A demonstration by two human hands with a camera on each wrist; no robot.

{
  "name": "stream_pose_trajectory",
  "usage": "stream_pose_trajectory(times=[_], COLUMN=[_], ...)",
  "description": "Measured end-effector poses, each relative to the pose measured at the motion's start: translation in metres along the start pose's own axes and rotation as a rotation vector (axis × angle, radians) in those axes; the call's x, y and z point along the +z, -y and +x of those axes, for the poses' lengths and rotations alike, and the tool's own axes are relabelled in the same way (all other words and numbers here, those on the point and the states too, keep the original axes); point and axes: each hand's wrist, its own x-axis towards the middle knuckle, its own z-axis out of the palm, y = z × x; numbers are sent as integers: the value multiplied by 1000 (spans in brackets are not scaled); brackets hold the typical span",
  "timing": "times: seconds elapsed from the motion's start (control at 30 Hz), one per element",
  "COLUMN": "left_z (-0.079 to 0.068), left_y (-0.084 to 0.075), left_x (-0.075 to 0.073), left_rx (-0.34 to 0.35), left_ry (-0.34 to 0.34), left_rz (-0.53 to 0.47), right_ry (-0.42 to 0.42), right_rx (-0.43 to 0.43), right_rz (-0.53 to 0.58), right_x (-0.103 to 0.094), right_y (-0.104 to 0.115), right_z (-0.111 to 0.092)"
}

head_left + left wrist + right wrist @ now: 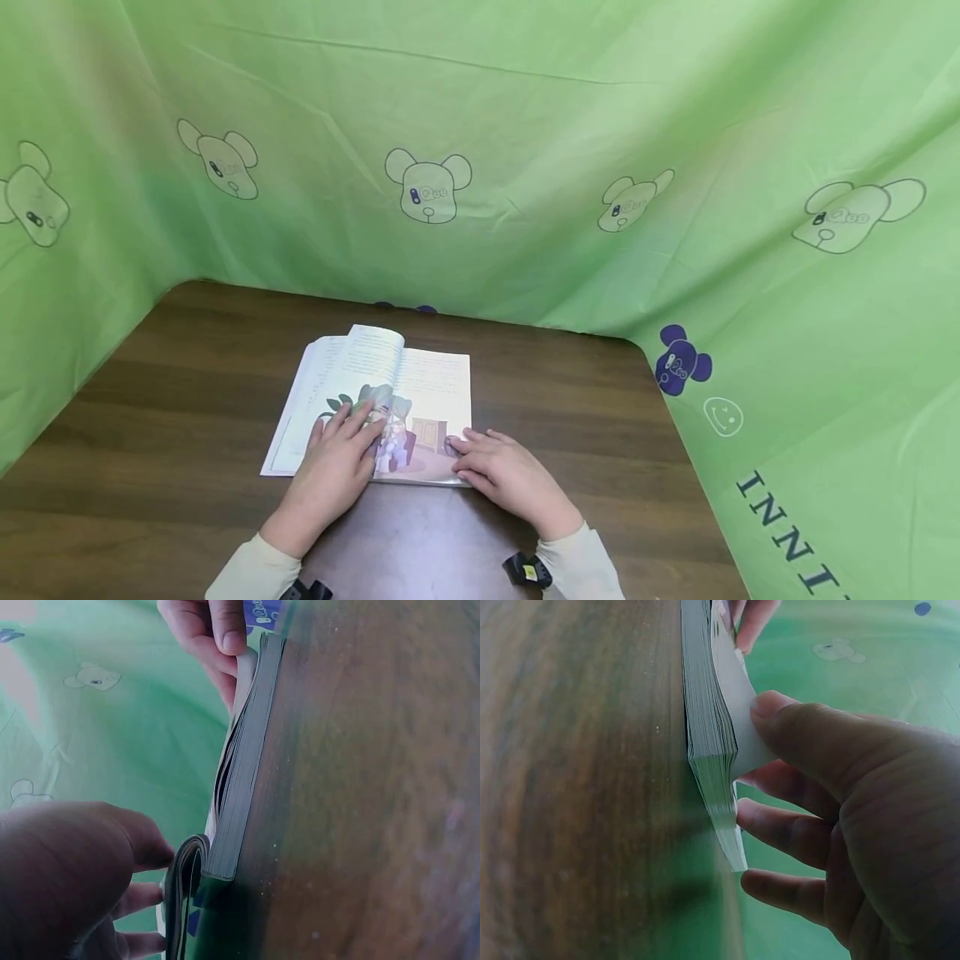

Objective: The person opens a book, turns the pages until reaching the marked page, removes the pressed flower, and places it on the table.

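An open book [438,375] lies on the table, with printed text and a coloured picture across its lower part. My left hand [337,458] rests on the left page with its fingers spread and fairly straight. Under that hand the left-side pages [196,851] arch near the spine, as the left wrist view shows. At the lower right corner, my right hand [510,475] pinches a page [744,727] between thumb and index finger. That page bows up from the thick stack of pages [709,705] beneath it. The other right fingers lie near the book's outer edge.
The brown wooden table [187,375] spreads around the book. A green cloth [525,167] with bear-head prints hangs along its back and sides. Black straps [527,571] sit at both wrists, by the pale sleeves [585,562].
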Motion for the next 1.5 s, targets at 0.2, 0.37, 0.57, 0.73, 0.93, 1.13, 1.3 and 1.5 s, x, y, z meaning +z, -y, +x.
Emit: stream_pose_trajectory(times=[0.2, 0.37, 0.57, 0.73, 0.93, 1.13, 1.3, 1.5], left_z=[-2, -1, 0, -1, -2, -2, -1, -3], left_y=[-1, 1, 2, 0, -1, -4, -5, -5], left_x=[-2, -4, -3, -2, -3, -2, 2, 4], left_rx=[-17, 30, 79, 47, 24, 24, 4, 0], left_ry=[-17, -23, 12, 49, 98, 150, 151, 132], left_rz=[-14, -15, -12, -7, -32, -17, -12, -34], right_ry=[-6, -11, -25, -58, -115, -193, -215, -253], right_rx=[-5, -2, -15, -23, -29, -26, -15, -26], right_rz=[13, 0, -12, -23, -4, -33, -62, -85], right_x=[2, 4, 3, 3, 5, 4, 2, 3], right_y=[2, 3, 3, 0, -1, -2, -3, -2], right_z=[0, 2, 4, 4, 5, 7, 6, 5])
